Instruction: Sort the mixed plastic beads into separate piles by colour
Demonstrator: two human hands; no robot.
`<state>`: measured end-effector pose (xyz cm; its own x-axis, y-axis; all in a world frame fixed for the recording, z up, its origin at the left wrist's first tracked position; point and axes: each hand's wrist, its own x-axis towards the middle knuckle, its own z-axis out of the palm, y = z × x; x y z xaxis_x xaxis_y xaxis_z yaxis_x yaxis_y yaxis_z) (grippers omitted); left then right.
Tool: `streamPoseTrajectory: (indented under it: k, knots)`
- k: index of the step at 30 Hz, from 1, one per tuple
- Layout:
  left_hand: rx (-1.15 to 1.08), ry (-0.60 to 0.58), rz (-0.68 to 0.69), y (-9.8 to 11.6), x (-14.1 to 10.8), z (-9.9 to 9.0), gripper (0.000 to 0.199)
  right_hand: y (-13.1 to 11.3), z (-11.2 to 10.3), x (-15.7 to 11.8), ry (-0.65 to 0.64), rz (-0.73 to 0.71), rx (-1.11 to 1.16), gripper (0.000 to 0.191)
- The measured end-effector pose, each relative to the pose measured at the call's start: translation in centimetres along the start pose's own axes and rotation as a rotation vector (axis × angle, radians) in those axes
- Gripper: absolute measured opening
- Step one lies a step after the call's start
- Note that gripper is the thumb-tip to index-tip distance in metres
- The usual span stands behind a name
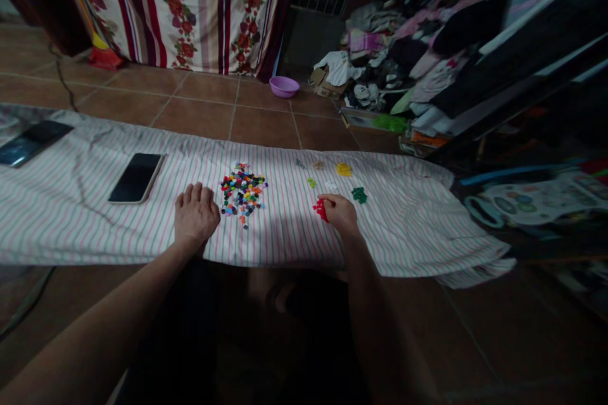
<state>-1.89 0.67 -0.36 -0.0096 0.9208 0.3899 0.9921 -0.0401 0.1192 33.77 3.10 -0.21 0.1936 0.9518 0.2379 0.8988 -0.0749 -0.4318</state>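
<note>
A mixed pile of small coloured pieces (243,191) lies on the striped cloth. My left hand (196,214) rests flat just left of that pile, fingers stretched forward. Over the small red pieces (321,210) is my right hand (340,210), its fingers pinched together; what they hold, if anything, is too small to make out. Near it lie separate groups: white pieces (331,186), dark green pieces (360,195), yellow pieces (343,169), light green pieces (311,182), tan pieces (318,165) and grey pieces (300,164).
A phone (137,178) lies left of my left hand, and a dark tablet-like device (33,142) is at the far left. Beyond the cloth-covered surface (408,234), a purple basin (284,87) stands on the floor near heaped clothes (403,44).
</note>
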Motion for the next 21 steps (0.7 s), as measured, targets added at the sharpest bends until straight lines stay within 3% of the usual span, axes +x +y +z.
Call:
streamPoseTrajectory:
  k: [11,21]
  knots:
    - [0.009,0.006,0.008,0.0,-0.1,-0.1,0.034,0.4,-1.1,-0.4,-0.061,0.033,0.062,0.040]
    - [-0.040,-0.012,-0.013,0.1,0.0,-0.2,0.037,1.7,-1.1,-0.8,-0.100,-0.065,0.012,0.045]
